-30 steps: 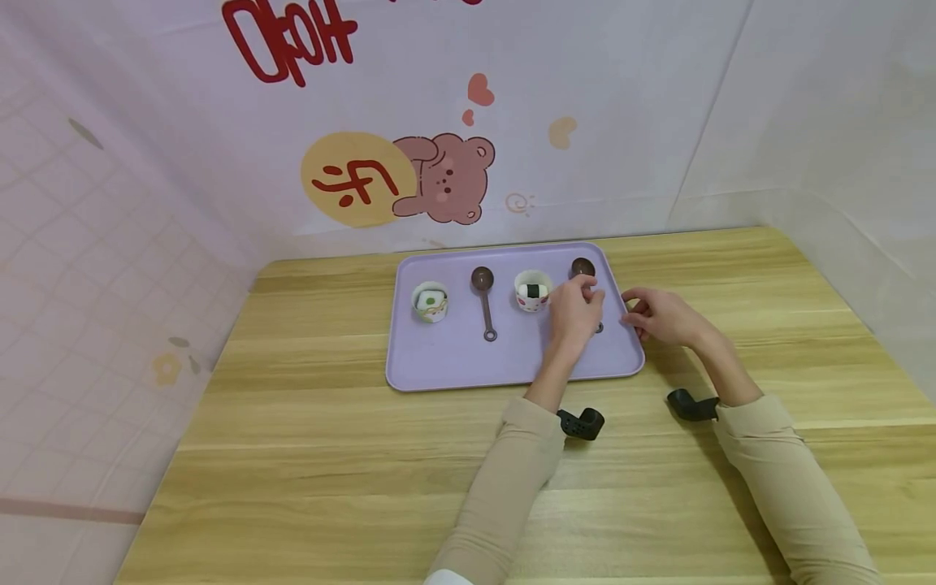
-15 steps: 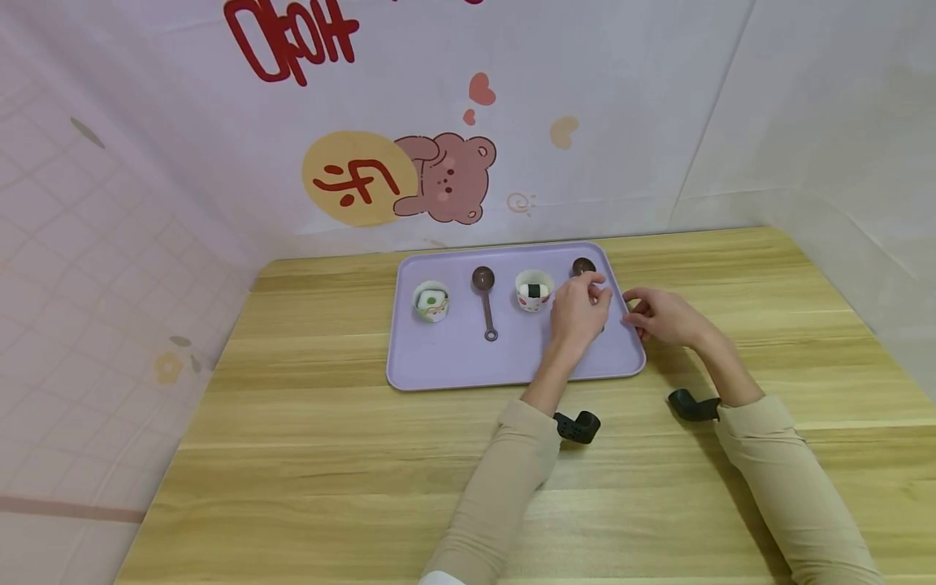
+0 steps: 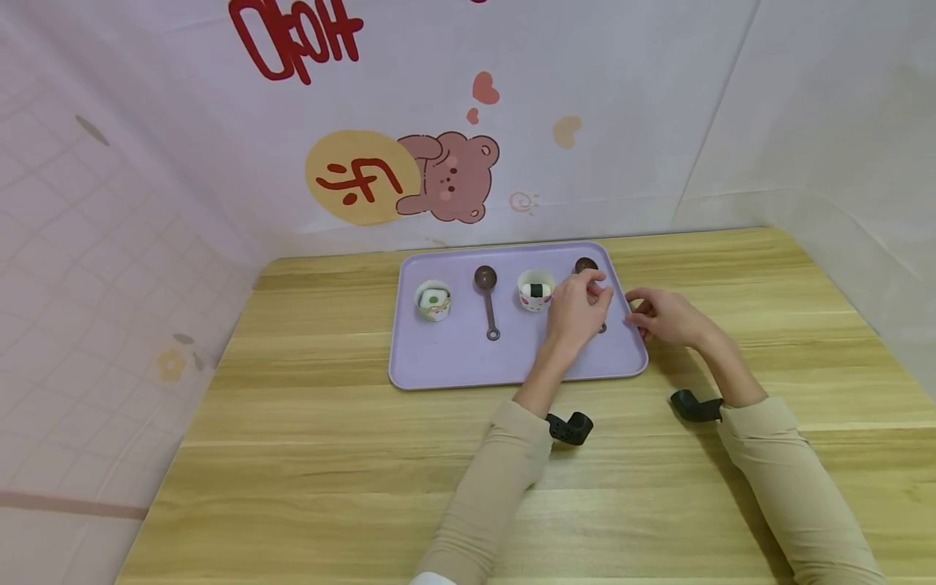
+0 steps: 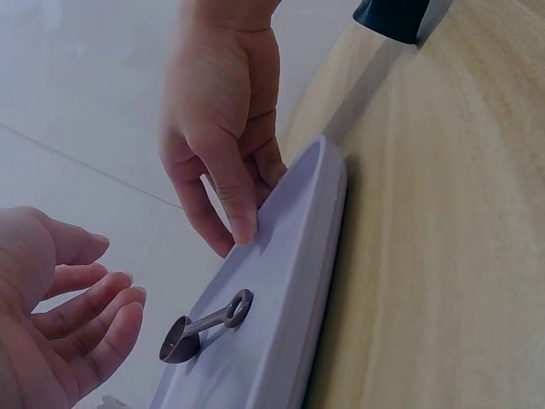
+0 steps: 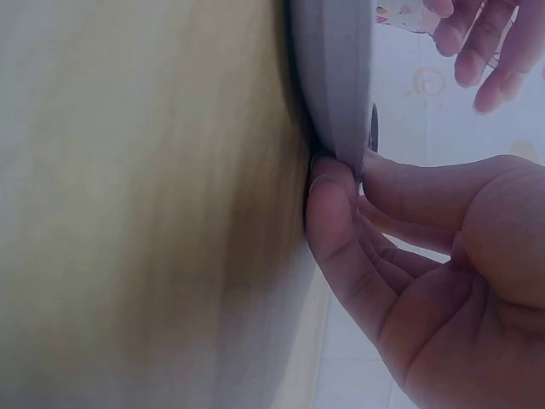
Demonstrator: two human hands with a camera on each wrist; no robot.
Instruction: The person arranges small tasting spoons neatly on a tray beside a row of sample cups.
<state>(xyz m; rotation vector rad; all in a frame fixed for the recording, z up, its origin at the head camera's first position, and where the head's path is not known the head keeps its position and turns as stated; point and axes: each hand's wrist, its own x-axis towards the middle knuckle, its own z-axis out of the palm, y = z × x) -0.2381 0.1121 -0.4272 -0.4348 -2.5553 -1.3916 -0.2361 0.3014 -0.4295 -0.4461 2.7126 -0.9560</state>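
A lilac tray (image 3: pixel 446 357) lies on the wooden table. My right hand (image 3: pixel 669 317) pinches its right rim, thumb above and fingers below, as the right wrist view shows. Over the tray's right part hovers my left hand (image 3: pixel 578 313), fingers loosely bent and holding nothing. Beneath it, partly hidden in the head view, is a brown measuring spoon (image 4: pixel 230 313); the left wrist view shows it apart from the fingers. A second brown measuring spoon (image 3: pixel 488 305) lies left of centre. Two small patterned cups (image 3: pixel 536 304) hold white rice-ball-like pieces, one with a dark band, one with a green dot.
The wooden table (image 3: pixel 307 455) extends in front of the tray and to both sides. A white wall sheet (image 3: pixel 621 97) with a printed bear stands right behind the tray. Black wrist mounts (image 3: pixel 574 429) stick out from both forearms.
My left hand has shifted very slightly, its forearm easing left and toward me. The right hand keeps its hold on the rim. Tray, cups and spoons stay put; the whole view drifts slightly.
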